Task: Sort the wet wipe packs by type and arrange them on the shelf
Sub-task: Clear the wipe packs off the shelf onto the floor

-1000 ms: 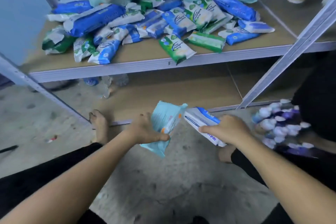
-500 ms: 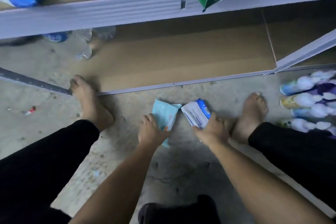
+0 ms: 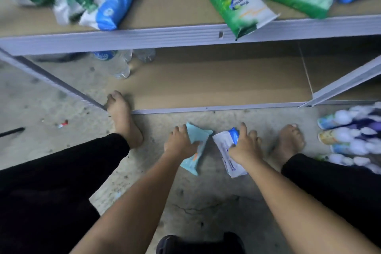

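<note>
So both hands are busy right now. The left hand [image 3: 181, 143] is clamped on a pale teal pack [image 3: 194, 150], and the right hand [image 3: 244, 146] is gripping a white pack with a blue flap [image 3: 225, 150]. Both packs sit low over the concrete floor [image 3: 206, 208], just in front of the bottom shelf board [image 3: 216, 80], which looks bare apart from some plastic bottles [image 3: 121, 64] at its left end. I can't tell if the packs are actually touching the ground.

The rest of the wipes are in a mixed heap on the upper shelf [image 3: 165, 35], blues and greens all jumbled. Sorting looks barely started.

What I'd worry about: that green and white pack [image 3: 239, 4] is hanging over the front lip of the upper shelf, so any bump on the rail probably sends it down. Also, the two packs held are different types and nearly touching corner to corner, so dropping them side by side could easily blur the groups. More packs [image 3: 350, 140] are lined up by the right foot [image 3: 288, 142], close enough to get kicked.
</note>
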`<state>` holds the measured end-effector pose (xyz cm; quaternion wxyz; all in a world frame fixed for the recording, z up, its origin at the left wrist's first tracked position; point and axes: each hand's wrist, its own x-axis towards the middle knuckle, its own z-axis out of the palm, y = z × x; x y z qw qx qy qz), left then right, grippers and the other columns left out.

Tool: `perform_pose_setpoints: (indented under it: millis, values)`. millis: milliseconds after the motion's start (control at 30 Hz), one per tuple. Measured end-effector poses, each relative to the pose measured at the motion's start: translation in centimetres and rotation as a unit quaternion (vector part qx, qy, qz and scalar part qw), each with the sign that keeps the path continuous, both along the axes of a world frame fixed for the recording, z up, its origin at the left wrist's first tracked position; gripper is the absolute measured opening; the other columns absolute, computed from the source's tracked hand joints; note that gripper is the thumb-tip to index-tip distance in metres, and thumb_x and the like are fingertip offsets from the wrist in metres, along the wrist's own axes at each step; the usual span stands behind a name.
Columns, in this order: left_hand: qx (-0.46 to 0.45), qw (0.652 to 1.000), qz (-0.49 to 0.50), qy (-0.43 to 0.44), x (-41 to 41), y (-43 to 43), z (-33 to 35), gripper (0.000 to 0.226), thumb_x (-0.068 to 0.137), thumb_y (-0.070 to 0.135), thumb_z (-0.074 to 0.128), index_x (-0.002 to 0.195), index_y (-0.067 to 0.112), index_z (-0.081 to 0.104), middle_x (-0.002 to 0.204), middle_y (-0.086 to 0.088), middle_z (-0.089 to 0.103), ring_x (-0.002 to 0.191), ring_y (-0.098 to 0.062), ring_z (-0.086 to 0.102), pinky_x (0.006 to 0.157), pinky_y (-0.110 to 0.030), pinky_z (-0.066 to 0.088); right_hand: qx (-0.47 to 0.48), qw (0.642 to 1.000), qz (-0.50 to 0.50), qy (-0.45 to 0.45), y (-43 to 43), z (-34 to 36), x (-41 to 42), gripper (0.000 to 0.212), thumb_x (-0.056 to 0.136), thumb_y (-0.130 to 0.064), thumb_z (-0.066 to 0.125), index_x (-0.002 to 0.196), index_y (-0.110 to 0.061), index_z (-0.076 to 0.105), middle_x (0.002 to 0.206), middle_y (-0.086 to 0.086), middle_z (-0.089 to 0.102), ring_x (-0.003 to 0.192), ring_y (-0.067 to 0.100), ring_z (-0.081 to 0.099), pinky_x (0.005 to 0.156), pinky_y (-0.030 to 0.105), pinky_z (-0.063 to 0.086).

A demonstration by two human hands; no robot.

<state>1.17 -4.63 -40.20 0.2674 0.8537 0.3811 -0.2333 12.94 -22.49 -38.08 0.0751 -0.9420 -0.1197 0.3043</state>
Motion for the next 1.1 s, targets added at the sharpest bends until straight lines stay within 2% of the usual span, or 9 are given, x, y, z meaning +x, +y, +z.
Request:
perform_pose_setpoints:
  millis: [167, 267, 400, 500, 700, 800, 900, 967, 1100]
  values:
    - [0.065, 0.988, -0.054, -0.132, 2.9, 1.6, 10.4, 0.067, 0.094, 0.046, 0.055, 0.148, 0.012, 0.035, 0.146, -0.016, 0.041, 0.129, -0.041, 0.046, 0.102, -0.045, 0.043, 0.106, 0.986, 0.100, -0.084, 3.2, 10.6, 1.8, 0.074, 0.085, -0.020, 0.057, 0.150, -0.030, 0.024, 0.138, 0.009, 0.038, 0.126, 0.036, 0.038, 0.090, 0.045, 0.047]
    - [0.115, 0.966, -0.109, -0.206, 3.5, 2.8, 18.8, 0.071, 0.090, 0.052, 0.048, 0.152, 0.021, 0.035, 0.158, -0.008, 0.035, 0.139, -0.033, 0.042, 0.109, -0.046, 0.043, 0.198, 0.953, 0.154, -0.173, 5.1, 18.0, 2.2, 0.056, 0.083, -0.020, 0.060, 0.137, -0.026, 0.048, 0.126, 0.007, 0.048, 0.115, 0.034, 0.050, 0.088, 0.043, 0.050]
    - [0.187, 0.923, -0.134, -0.307, 2.4, 5.0, 28.8, 0.053, 0.090, 0.045, 0.052, 0.138, 0.025, 0.055, 0.137, 0.001, 0.059, 0.121, -0.025, 0.058, 0.094, -0.043, 0.053, 0.312, 0.879, 0.207, -0.296, 7.2, 26.7, 2.8, 0.018, 0.081, -0.012, 0.058, 0.098, -0.019, 0.061, 0.087, -0.006, 0.051, 0.085, 0.024, 0.054, 0.066, 0.034, 0.043]
    - [0.232, 0.904, -0.113, -0.340, 1.5, 7.1, 33.4, 0.041, 0.093, 0.041, 0.053, 0.130, 0.026, 0.061, 0.128, 0.005, 0.062, 0.110, -0.024, 0.061, 0.084, -0.042, 0.054, 0.348, 0.834, 0.223, -0.365, 9.0, 31.0, 3.7, 0.013, 0.085, -0.010, 0.056, 0.096, -0.017, 0.057, 0.081, -0.006, 0.048, 0.080, 0.024, 0.051, 0.060, 0.036, 0.042]
    - [0.351, 0.904, -0.015, -0.242, 1.2, 11.3, 34.1, 0.041, 0.086, 0.043, 0.048, 0.114, 0.016, 0.059, 0.117, -0.004, 0.061, 0.113, -0.033, 0.050, 0.080, -0.039, 0.050, 0.152, 0.906, 0.164, -0.360, 11.2, 31.5, 7.1, 0.052, 0.090, -0.049, 0.058, 0.128, -0.013, 0.057, 0.123, 0.009, 0.056, 0.116, 0.034, 0.051, 0.085, 0.042, 0.050]
    - [0.333, 0.934, 0.011, -0.125, 2.3, 13.0, 34.5, 0.041, 0.090, 0.050, 0.050, 0.112, 0.016, 0.059, 0.118, -0.006, 0.055, 0.122, -0.034, 0.042, 0.088, -0.040, 0.043, 0.080, 0.935, 0.129, -0.320, 13.1, 31.2, 8.9, 0.064, 0.084, -0.070, 0.056, 0.111, -0.012, 0.063, 0.108, 0.008, 0.059, 0.109, 0.034, 0.057, 0.071, 0.037, 0.046]
    - [0.369, 0.927, -0.012, -0.062, 3.6, 13.0, 34.5, 0.037, 0.091, 0.055, 0.044, 0.100, 0.022, 0.057, 0.117, -0.005, 0.051, 0.125, -0.032, 0.035, 0.095, -0.044, 0.035, 0.044, 0.945, 0.134, -0.296, 14.6, 31.5, 9.0, 0.062, 0.078, -0.076, 0.059, 0.085, -0.014, 0.054, 0.092, 0.004, 0.058, 0.094, 0.031, 0.058, 0.065, 0.033, 0.044]
    - [0.387, 0.921, -0.024, -0.049, 4.3, 13.1, 34.2, 0.035, 0.094, 0.056, 0.040, 0.093, 0.022, 0.049, 0.116, -0.005, 0.052, 0.124, -0.032, 0.033, 0.100, -0.048, 0.031, 0.039, 0.943, 0.149, -0.296, 15.6, 31.7, 8.8, 0.054, 0.077, -0.070, 0.063, 0.077, -0.018, 0.049, 0.084, 0.001, 0.056, 0.085, 0.028, 0.056, 0.060, 0.031, 0.042]
    - [0.395, 0.915, -0.029, -0.077, 4.8, 13.2, 33.8, 0.040, 0.095, 0.058, 0.044, 0.108, 0.020, 0.051, 0.116, -0.004, 0.060, 0.125, -0.031, 0.037, 0.096, -0.044, 0.031, 0.040, 0.943, 0.184, -0.275, 16.1, 32.5, 8.1, 0.046, 0.077, -0.064, 0.064, 0.081, -0.020, 0.053, 0.079, -0.002, 0.053, 0.076, 0.024, 0.056, 0.055, 0.029, 0.040]
